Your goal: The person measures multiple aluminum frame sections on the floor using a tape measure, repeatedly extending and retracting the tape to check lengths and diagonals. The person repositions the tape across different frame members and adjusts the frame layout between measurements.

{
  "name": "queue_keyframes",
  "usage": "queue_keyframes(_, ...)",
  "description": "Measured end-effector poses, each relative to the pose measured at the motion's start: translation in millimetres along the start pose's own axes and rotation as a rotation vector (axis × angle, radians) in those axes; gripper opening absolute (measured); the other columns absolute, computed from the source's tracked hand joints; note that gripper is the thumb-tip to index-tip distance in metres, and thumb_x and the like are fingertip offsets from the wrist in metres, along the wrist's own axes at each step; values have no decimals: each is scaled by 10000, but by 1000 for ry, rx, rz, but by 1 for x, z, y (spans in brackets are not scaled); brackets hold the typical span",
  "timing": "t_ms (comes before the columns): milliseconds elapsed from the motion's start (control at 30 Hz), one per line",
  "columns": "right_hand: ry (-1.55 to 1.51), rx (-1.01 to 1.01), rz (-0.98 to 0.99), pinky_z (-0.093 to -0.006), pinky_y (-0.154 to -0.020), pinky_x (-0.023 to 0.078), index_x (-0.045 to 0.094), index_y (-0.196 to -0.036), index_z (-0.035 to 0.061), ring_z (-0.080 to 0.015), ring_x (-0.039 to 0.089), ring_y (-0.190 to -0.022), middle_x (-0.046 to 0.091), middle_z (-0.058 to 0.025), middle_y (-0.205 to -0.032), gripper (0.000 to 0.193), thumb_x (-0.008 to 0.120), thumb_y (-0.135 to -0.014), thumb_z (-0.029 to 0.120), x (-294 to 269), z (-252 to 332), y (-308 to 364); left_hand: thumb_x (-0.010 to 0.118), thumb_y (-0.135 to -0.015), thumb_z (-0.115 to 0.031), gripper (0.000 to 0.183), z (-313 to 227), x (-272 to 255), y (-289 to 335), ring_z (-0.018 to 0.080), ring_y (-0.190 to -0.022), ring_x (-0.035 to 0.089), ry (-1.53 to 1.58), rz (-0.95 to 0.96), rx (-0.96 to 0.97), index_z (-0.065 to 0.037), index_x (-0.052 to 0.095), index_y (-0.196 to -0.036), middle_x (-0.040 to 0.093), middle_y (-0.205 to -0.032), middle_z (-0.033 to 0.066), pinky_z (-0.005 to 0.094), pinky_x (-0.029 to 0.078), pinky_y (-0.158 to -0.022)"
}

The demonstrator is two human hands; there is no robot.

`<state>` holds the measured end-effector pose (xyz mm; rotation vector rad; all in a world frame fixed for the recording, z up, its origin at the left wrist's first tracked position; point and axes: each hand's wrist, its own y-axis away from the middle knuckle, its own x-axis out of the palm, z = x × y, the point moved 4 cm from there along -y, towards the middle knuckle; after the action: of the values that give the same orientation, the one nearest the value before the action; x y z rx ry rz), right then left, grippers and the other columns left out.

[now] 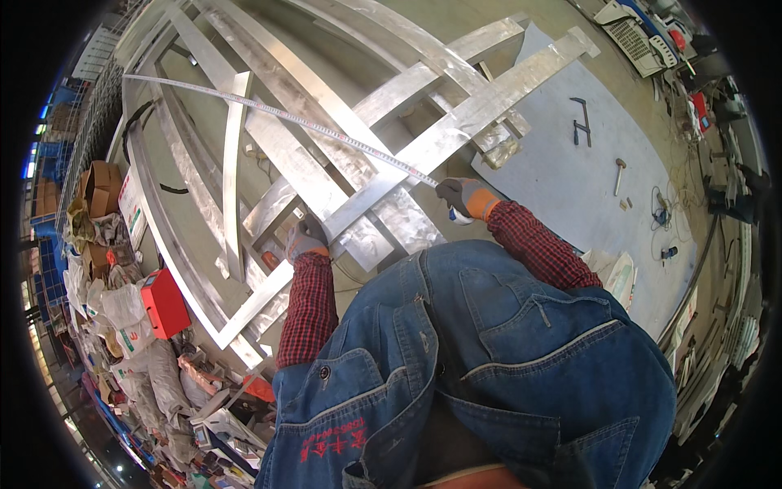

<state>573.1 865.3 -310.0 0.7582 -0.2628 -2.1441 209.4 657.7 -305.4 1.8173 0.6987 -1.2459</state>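
Observation:
Stretched across a frame of shiny metal bars (456,122) is the blade of a tape measure (314,126), running from the far left toward my right hand. My right hand (468,200), in a grey and orange work glove, is closed around the tape's case, most of which the glove hides. My left hand (308,238), gloved the same way, curls over a long metal bar (257,311) at the near side of the frame. Its fingertips are partly hidden. Beside that hand, a small orange-red object (270,259) shows among the bars; I cannot tell its kind.
At the right, a pale grey sheet (546,191) carries a black clamp (582,122) and a hammer (620,174). A red box (165,303) and several pale sacks (130,314) crowd the left. Cables (661,213) lie toward the right rim.

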Motion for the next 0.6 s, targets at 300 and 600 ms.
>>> queue_keyframes(300,13,34,6,-359,-785,526,713,-1053,69,-218,687,-816,732,-90,-883,385,535,-1017,409,0,-1,0,370,-1049,-566,609,0,-2,4,355,-1238,614,36,4,1,-107,689,-1290,652,-1326,167,447,453,-1072)
queue_keyframes(600,27,58,1,-357,-776,526,713,-1051,69,-206,684,-809,732,-82,-882,392,538,-1018,418,1,-5,-2,365,-1044,-573,607,-1,0,1,338,-1250,610,-14,27,-16,-127,688,-1299,656,-1328,151,452,435,-1085)
